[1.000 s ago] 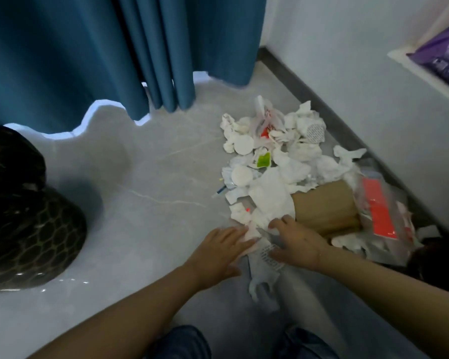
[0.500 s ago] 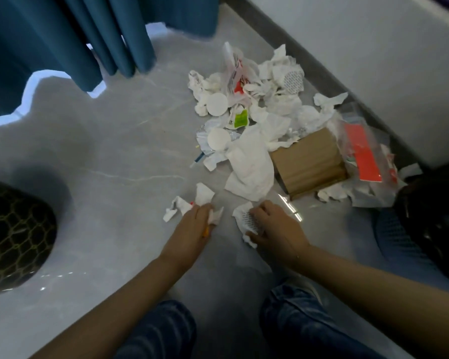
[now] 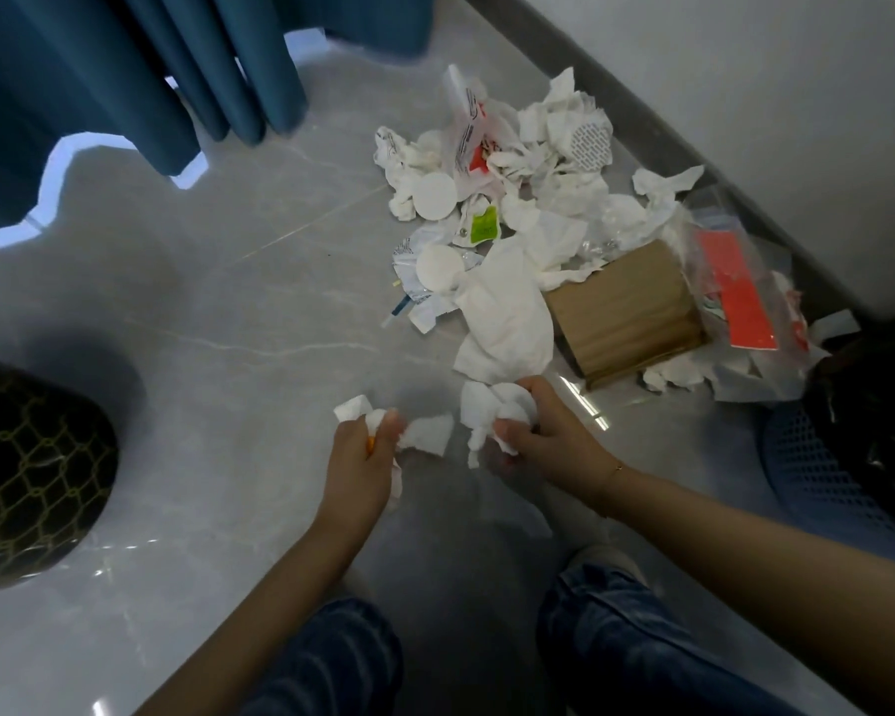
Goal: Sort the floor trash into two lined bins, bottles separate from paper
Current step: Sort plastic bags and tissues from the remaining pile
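Left hand [image 3: 363, 452]: curled round crumpled tissue scraps [image 3: 425, 434], just above floor.
Right hand [image 3: 543, 431]: clutching a tissue wad [image 3: 492, 405] at the pile's near edge.
Handling: likely light, soft, crushable; best bunched in the fist.
Pile [image 3: 528, 219]: tissues, wrappers, cardboard box [image 3: 623, 312], farther right.
Bins: dark-lined bin [image 3: 32, 472] left, blue mesh bin [image 3: 827, 467] right; contents unseen.

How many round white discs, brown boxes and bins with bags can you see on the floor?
Round white discs: 2, one above the other
Brown cardboard box: 1
Lined bins: 2, black one at left, blue one at right
Total: 5
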`<state>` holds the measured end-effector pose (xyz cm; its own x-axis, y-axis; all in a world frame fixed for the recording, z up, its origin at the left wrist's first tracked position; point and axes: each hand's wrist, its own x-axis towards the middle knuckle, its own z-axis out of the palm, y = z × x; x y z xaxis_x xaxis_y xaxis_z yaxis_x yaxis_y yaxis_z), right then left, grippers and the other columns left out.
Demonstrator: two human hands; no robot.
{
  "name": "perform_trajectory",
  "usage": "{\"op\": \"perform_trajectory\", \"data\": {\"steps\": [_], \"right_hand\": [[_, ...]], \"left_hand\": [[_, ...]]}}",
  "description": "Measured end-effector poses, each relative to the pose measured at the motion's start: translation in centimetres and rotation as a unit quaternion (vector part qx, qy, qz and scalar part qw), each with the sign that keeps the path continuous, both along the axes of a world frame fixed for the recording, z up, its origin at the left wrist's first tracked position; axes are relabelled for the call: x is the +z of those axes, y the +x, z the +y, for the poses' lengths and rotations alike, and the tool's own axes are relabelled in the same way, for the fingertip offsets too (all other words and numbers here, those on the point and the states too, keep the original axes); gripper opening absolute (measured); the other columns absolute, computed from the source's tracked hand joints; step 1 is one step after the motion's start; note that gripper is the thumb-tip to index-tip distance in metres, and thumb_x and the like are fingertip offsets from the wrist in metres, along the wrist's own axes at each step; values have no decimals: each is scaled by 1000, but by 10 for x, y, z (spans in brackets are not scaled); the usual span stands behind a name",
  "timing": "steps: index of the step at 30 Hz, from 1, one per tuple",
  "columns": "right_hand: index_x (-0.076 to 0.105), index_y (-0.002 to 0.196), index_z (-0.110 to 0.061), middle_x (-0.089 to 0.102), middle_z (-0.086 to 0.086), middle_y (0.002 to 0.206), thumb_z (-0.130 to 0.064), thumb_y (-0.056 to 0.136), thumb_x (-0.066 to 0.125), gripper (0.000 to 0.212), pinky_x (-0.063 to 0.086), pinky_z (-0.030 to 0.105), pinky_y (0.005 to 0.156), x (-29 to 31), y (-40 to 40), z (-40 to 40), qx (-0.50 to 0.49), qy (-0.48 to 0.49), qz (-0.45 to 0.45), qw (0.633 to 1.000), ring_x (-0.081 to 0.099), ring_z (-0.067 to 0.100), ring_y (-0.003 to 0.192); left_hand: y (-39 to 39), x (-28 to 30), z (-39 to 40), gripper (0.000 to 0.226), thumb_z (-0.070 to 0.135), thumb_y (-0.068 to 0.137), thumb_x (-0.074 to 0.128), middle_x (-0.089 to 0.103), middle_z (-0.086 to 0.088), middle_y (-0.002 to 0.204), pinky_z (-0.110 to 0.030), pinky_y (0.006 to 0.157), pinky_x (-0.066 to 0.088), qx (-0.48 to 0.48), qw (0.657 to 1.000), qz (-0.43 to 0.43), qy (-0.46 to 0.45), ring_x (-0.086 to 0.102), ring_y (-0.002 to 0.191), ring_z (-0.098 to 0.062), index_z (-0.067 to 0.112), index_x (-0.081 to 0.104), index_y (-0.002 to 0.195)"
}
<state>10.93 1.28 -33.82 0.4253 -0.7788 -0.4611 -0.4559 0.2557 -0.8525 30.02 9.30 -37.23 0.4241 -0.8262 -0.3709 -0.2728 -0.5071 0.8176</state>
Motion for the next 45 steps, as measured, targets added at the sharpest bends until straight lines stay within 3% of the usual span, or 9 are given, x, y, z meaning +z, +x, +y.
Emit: {"op": "perform_trajectory", "data": {"steps": [5, 8, 13, 21, 24, 28, 32, 39, 45], "right_hand": [[38, 115, -22, 52, -1, 100, -15, 97, 46, 20, 50, 16, 58, 11, 20, 7, 30, 65, -33, 997, 55, 10, 80], [42, 105, -25, 55, -1, 95, -15, 95, 51, 16, 47, 13, 56, 10, 30, 11, 4, 56, -35, 998, 55, 8, 75], [52, 98, -14, 61, 5, 86, -17, 91, 57, 9, 50, 20, 60, 4, 38, 16, -35, 27, 10, 999, 58, 13, 72], [53, 112, -13, 63, 7, 99, -15, 85, 67, 31, 55, 21, 62, 9, 44, 16, -14, 68, -3, 998, 66, 18, 76], [56, 111, -18, 61, 4, 98, -12, 85, 65, 29, 50, 14, 63, 14, 34, -7, -3, -47, 42, 998, 58, 9, 76], [56, 117, -14, 50, 7, 123, -14, 83, 65, 35, 40, 21, 84, 12, 11, -60, 75, -320, 200, 923, 50, 19, 106], [34, 141, -20, 17, 11, 154, -32, 85, 60, 63, 29, 40, 109, -9, 8, -84, 260, -348, 355, 828, 19, 32, 139], [44, 133, -17, 42, 6, 132, -12, 91, 45, 42, 39, 37, 96, -33, 16, -64, 333, -383, 359, 783, 41, 25, 116], [67, 105, -7, 62, 9, 111, 1, 85, 55, 25, 40, 25, 85, -35, 2, -51, 231, -325, 213, 892, 56, 27, 100]], "left_hand": [[-17, 20, 4, 30, 17, 102, 37, 67, -9, 90, -6, 57, 46, 111, 984, 130, -50, 65, 65, 3, -3, 58, 107], [-22, 22, 6, 30, 22, 102, 37, 65, -1, 108, -12, 73, 51, 104, 978, 175, -42, 65, 87, 1, 14, 49, 128], [-29, 23, 3, 36, 38, 95, 48, 70, -9, 102, -32, 81, 55, 106, 964, 246, -1, 68, 91, -18, 12, 59, 116], [-23, 27, 5, 19, 16, 88, 63, 72, -11, 93, -30, 74, 56, 126, 960, 251, -6, 69, 86, -24, 5, 65, 104], [-6, 28, 1, 17, 14, 91, 59, 67, -7, 77, -26, 64, 50, 160, 958, 238, -16, 63, 72, -18, 3, 65, 103], [23, 40, -9, 15, 10, 95, 49, 66, -3, 81, -21, 62, 51, 172, 953, 245, -46, 62, 77, -16, 7, 64, 95], [47, 44, -12, 28, 14, 81, 60, 63, -7, 94, -26, 70, 50, 154, 946, 278, -71, 61, 86, -19, 9, 58, 109], [62, 38, -7, 32, 12, 82, 51, 58, -1, 92, -27, 74, 46, 148, 965, 189, -108, 57, 83, -14, 19, 57, 112], [61, 39, -12, 3, 15, 77, 57, 49, -3, 68, -22, 55, 41, 145, 958, 232, -88, 49, 58, -10, 12, 56, 78]]}}
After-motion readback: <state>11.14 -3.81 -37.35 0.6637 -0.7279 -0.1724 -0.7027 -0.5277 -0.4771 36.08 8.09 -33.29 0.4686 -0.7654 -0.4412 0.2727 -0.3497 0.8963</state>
